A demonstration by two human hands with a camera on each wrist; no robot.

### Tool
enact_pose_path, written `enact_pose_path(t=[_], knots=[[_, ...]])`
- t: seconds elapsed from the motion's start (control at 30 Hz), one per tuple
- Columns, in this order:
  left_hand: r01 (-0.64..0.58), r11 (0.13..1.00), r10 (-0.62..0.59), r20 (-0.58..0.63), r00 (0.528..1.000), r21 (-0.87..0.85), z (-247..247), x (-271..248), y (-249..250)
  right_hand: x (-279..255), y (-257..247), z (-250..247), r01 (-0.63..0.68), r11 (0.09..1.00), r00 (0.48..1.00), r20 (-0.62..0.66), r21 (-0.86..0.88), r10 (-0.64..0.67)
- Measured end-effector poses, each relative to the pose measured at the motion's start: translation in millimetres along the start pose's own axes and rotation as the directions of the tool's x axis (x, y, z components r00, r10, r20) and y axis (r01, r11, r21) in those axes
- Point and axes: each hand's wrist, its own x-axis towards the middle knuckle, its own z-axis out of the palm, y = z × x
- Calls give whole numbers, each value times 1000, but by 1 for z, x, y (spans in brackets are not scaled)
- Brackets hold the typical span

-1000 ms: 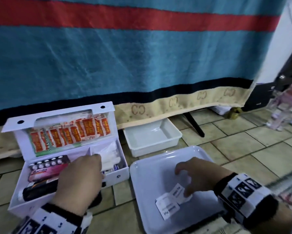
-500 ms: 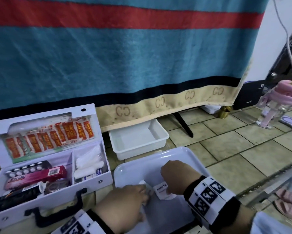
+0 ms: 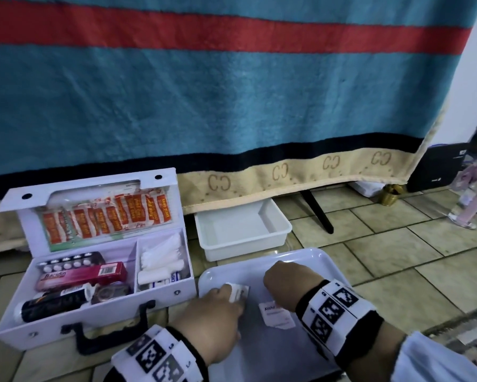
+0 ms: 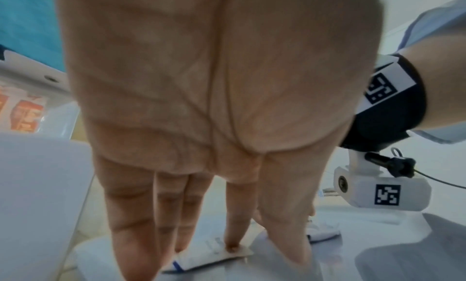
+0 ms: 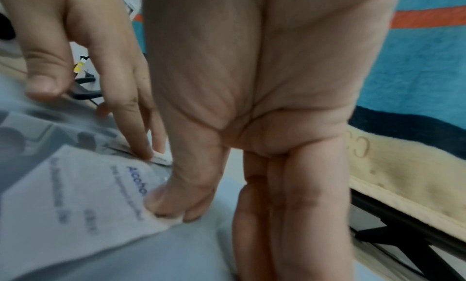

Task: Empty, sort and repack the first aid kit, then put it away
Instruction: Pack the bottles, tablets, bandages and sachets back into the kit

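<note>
White plastic throughout: in the head view the first aid kit (image 3: 93, 274) stands open on the tiled floor (image 3: 397, 244) at left, lid upright, holding plaster strips (image 3: 107, 219), a blister pack (image 3: 66, 264), a pink box (image 3: 80, 275), a dark tube (image 3: 52, 301) and gauze rolls (image 3: 162, 257). Just right of it lies a white tray (image 3: 300, 260); a smaller white tub (image 3: 242, 230) sits beyond, against the striped blanket (image 3: 231, 92). The left hand (image 3: 212, 318) rests over one white sachet (image 3: 238, 292) at the tray's left. The right hand (image 3: 287, 285) lies beside an alcohol sachet (image 3: 276, 317) nearer the viewer.

Left wrist view: the left hand (image 4: 201, 126) has straight, extended fingers; one fingertip presses the white sachet (image 4: 209, 255) flat on the tray (image 4: 378, 235). Nothing is clasped.

Right wrist view: the right hand (image 5: 252, 106) has long fingers pointing down, thumb tip touching the edge of the alcohol sachet (image 5: 75, 205), which lies flat on the tray (image 5: 189, 255). The left hand (image 5: 88, 56) presses the white sachet (image 5: 161, 157) beyond.
</note>
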Motion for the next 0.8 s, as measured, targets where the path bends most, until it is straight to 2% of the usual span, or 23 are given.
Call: enact_pose_path(t=[0.1,0.2,0.27,0.37,0.47,0.53,0.6,0.63,0.7,0.8], knots=[[-12,998,6,-90,996,-68,-3,-7,-2,-1,0,-1,-39,997,999,23,61,38],[-48,988,23,-170,985,-147,-22,-25,-14,-10,13,-11,-97,975,995,52,201,88],[-38,974,-10,-211,977,-225,-37,-43,-32,-21,25,-24,-133,942,990,81,307,113],[46,950,-140,-291,946,-308,-59,-70,-74,-32,32,-43,-98,793,989,-28,601,144],[182,932,-287,-333,898,-313,-70,-83,-126,-25,20,-64,56,697,947,-259,715,189],[246,919,-352,-361,864,-307,-75,-85,-156,-11,-2,-77,196,527,936,-318,827,152],[275,914,-382,-407,830,-297,-80,-82,-176,7,-26,-88,269,353,940,-325,896,107],[292,912,-396,-431,811,-290,-82,-80,-183,17,-38,-94,295,301,939,-333,907,84],[333,904,-425,-467,776,-269,-85,-75,-191,35,-62,-104,337,256,934,-356,906,29],[369,899,-438,-488,755,-237,-84,-70,-197,56,-93,-123,367,230,929,-369,901,-35]])
